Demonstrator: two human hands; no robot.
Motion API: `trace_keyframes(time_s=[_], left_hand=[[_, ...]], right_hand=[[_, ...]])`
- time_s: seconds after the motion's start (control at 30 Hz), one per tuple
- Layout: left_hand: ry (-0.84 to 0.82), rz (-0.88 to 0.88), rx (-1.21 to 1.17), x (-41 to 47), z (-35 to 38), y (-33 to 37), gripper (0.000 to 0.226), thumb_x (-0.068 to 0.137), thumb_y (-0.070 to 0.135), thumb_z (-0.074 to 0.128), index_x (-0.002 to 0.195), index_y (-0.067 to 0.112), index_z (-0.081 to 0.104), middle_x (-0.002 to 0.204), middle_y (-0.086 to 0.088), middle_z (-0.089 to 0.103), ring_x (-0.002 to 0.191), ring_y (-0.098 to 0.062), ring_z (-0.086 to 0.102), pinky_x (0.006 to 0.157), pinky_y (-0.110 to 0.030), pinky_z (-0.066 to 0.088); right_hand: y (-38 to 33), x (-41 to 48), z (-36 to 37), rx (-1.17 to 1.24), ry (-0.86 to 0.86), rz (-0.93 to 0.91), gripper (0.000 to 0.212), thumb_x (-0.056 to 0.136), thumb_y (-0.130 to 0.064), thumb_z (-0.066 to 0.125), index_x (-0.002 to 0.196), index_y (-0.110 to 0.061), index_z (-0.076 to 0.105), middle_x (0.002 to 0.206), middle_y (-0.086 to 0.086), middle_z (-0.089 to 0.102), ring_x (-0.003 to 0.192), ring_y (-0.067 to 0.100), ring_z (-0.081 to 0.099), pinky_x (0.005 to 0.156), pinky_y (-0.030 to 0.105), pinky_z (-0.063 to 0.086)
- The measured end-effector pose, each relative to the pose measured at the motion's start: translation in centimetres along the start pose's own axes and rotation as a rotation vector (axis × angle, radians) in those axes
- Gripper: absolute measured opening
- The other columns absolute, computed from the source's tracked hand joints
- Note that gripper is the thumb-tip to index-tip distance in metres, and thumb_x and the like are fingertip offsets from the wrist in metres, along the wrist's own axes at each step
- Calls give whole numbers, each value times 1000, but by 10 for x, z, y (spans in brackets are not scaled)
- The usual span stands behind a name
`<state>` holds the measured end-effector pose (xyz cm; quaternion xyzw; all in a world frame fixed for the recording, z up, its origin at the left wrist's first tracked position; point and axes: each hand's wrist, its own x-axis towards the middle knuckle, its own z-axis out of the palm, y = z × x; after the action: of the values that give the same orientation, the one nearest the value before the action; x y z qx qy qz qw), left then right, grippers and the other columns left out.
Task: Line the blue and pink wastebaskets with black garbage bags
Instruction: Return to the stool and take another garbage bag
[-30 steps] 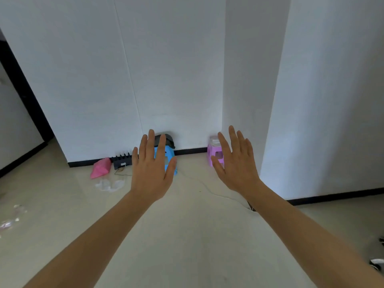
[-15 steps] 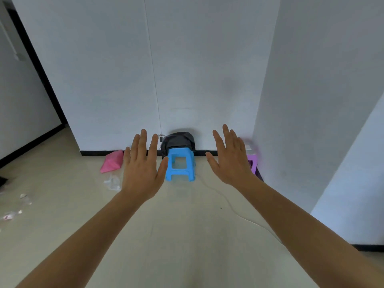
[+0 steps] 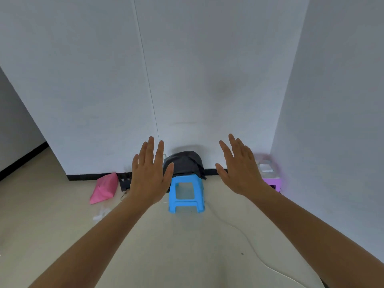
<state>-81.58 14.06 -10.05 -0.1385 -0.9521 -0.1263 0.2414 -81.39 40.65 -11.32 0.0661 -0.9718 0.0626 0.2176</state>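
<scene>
Before the wall, empty left hand (image 3: pixel 150 179), right hand (image 3: pixel 241 169).

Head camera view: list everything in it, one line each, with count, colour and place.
stool: 1, blue, on floor centre, by wall
black bag-covered object: 1, black, behind blue stool against wall
purple stool: 1, purple, right corner, something pale and blurred on top
pink bag: 1, pink, floor left, by baseboard
black rack: 1, black, between pink bag and left hand
cable: 1, white, across floor right
left hand: 1, open, empty
right hand: 1, open, empty
</scene>
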Motion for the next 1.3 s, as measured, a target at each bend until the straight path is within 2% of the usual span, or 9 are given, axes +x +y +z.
trace_keyframes(time_s=[0.23,0.5,0.63,0.73,0.87,0.97,1.07,1.2,1.3], left_hand=[[-66,30,76,194,128,-53,68,98,42,41,154,12,16,162,-16,3,148,-35,9,114,-57,23],[-99,-8,118,356,199,-141,69,95,52,20,153,16,23,162,-17,5,148,-37,9,115,-58,21],[-134,-28,119,425,256,-207,67,96,51,21,153,16,22,162,-17,3,148,-36,8,115,-57,20],[-179,-44,86,481,308,-251,64,99,48,27,153,14,21,162,-18,3,148,-36,7,115,-57,21],[-307,-60,20,540,379,-289,65,99,47,30,154,17,13,162,-14,-6,149,-32,-1,118,-54,16],[-408,-64,-18,566,430,-307,64,99,47,29,154,18,13,163,-13,-6,149,-30,-2,118,-52,16],[-500,-84,-34,574,490,-319,63,99,48,31,152,17,20,162,-15,2,149,-32,5,118,-49,19],[-680,-155,-66,539,574,-327,62,98,46,34,150,15,21,162,-12,3,148,-32,6,118,-46,19],[-785,-242,-101,490,632,-330,58,97,39,41,148,14,27,162,-12,7,148,-31,9,116,-45,23]], right_hand=[[61,186,115,-46,-60,34,70,100,-47,37,156,-16,11,163,15,-1,149,35,7,120,49,14],[77,394,202,-50,-164,22,68,100,-47,34,156,-15,11,163,15,-2,150,35,3,120,49,11],[71,475,271,-81,-205,-8,66,100,-48,33,155,-15,15,163,15,2,149,35,5,120,50,13],[68,526,326,-91,-259,47,64,100,-47,33,154,-15,17,163,16,5,149,35,7,120,50,14],[76,578,390,-84,-374,112,63,101,-45,33,154,-15,18,163,16,6,149,35,6,120,49,13],[87,607,435,-89,-444,148,62,100,-46,33,153,-16,19,163,15,9,149,34,7,120,48,15],[101,623,490,-52,-520,204,61,99,-46,36,151,-15,26,161,16,16,148,35,13,117,48,19],[115,607,576,40,-619,290,55,97,-41,43,144,-14,35,151,17,33,138,34,32,109,47,33],[119,570,647,125,-734,423,52,99,-36,42,146,-13,34,149,16,34,133,34,37,105,46,38]])
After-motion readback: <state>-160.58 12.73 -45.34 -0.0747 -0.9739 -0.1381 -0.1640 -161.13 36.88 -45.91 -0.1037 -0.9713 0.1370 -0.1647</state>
